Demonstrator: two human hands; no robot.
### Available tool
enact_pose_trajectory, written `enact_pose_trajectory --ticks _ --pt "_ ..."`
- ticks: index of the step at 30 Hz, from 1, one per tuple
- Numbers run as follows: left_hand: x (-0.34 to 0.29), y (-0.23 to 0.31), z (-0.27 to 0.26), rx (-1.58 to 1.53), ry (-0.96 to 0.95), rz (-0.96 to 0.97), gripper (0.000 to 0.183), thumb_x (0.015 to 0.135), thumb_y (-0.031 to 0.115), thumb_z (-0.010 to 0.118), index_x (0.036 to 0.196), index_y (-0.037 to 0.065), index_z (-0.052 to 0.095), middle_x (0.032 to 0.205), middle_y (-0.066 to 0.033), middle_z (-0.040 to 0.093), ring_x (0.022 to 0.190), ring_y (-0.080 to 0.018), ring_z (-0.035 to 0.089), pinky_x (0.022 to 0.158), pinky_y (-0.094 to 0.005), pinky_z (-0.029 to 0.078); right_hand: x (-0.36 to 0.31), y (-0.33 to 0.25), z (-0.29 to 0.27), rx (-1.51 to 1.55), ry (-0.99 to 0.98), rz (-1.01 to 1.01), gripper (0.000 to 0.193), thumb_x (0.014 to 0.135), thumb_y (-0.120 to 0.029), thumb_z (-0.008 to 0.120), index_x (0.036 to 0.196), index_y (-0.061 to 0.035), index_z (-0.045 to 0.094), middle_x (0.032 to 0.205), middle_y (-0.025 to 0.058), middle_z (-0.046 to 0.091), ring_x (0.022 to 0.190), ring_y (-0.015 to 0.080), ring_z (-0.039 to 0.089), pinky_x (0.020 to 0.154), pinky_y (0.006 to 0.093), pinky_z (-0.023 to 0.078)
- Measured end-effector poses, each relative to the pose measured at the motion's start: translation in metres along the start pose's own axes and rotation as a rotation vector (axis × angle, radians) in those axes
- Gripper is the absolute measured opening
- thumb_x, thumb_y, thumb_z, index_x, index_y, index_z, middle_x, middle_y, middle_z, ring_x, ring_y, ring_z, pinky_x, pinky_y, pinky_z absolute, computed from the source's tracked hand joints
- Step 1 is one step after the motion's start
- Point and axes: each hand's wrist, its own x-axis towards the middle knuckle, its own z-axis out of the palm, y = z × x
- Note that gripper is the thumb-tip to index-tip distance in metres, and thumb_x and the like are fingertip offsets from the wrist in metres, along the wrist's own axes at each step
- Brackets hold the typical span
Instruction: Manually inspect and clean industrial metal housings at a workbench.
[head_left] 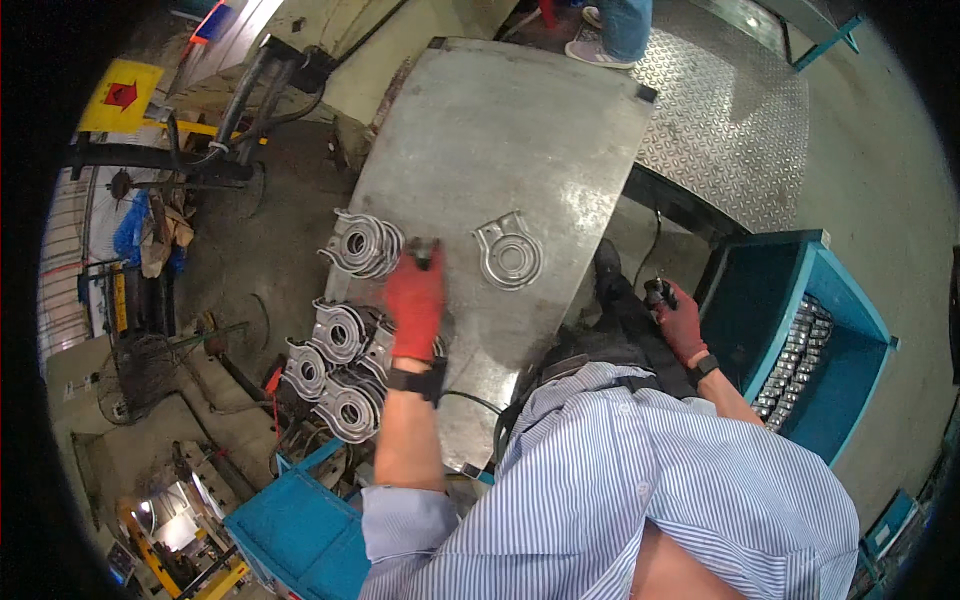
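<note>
My left hand (414, 305), in a red glove, reaches over the steel worktable (520, 130) and grips a small dark tool or part (423, 252) at its fingertips. It sits just right of a stack of ring-shaped metal castings (362, 245). A single ring-shaped casting (508, 252) lies flat on the table to the hand's right. My right hand (680, 318), also red-gloved, hangs off the table's right edge and is closed around a small dark object (656, 292), beside the blue bin (800, 340).
More metal castings (335, 370) are piled at the table's left edge. The blue bin at right holds rows of small metal parts (795, 360). Another blue crate (300, 530) sits lower left. A person's legs (615, 35) stand on the tread-plate floor (720, 110) beyond the table. Cables and machinery crowd the left.
</note>
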Motion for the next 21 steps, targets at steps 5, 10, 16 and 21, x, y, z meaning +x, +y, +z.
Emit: enact_pose_trajectory --ticks 5,10,16,21 --pt "-0.028 0.025 0.088 0.114 -0.052 0.123 0.077 0.080 0.044 0.065 0.128 -0.010 0.038 0.119 -0.0270 0.055 0.116 -0.0418 0.049 0.090 -0.0446 0.046 -0.012 -0.012 -0.007 -0.031 -0.039 -0.019 0.035 0.079 -0.009 0.065 0.114 -0.0042 0.060 0.099 0.0210 0.065 0.094 0.0344 0.064 0.080 0.0372 0.048" --pt "-0.027 0.025 0.111 0.062 0.029 -0.007 0.077 0.076 0.039 0.070 0.123 -0.012 0.037 0.121 -0.0305 0.049 0.114 -0.0463 0.048 0.090 -0.0445 0.046 -0.025 -0.025 -0.009 0.038 -0.089 0.026 0.035 0.079 -0.008 0.064 0.113 -0.0040 0.060 0.100 0.0213 0.064 0.096 0.0359 0.062 0.081 0.0371 0.048" --pt "-0.031 0.029 0.110 -0.138 -0.009 -0.037 0.068 0.074 0.031 0.069 0.117 -0.011 0.039 0.116 -0.0304 0.053 0.110 -0.0429 0.052 0.089 -0.0445 0.046 -0.032 -0.028 -0.005 -0.060 -0.117 -0.118 0.035 0.078 -0.006 0.063 0.113 -0.0035 0.060 0.100 0.0198 0.065 0.094 0.0330 0.064 0.081 0.0367 0.048" --pt "-0.045 -0.005 0.133 -0.422 -0.131 0.015 0.053 0.075 0.031 0.069 0.106 -0.010 0.055 0.096 -0.0249 0.065 0.092 -0.0377 0.063 0.081 -0.0432 0.047 -0.034 -0.048 0.005 -0.020 -0.217 -0.155 0.039 0.078 -0.009 0.063 0.116 -0.0062 0.059 0.108 0.0187 0.063 0.101 0.0353 0.060 0.085 0.0392 0.048"
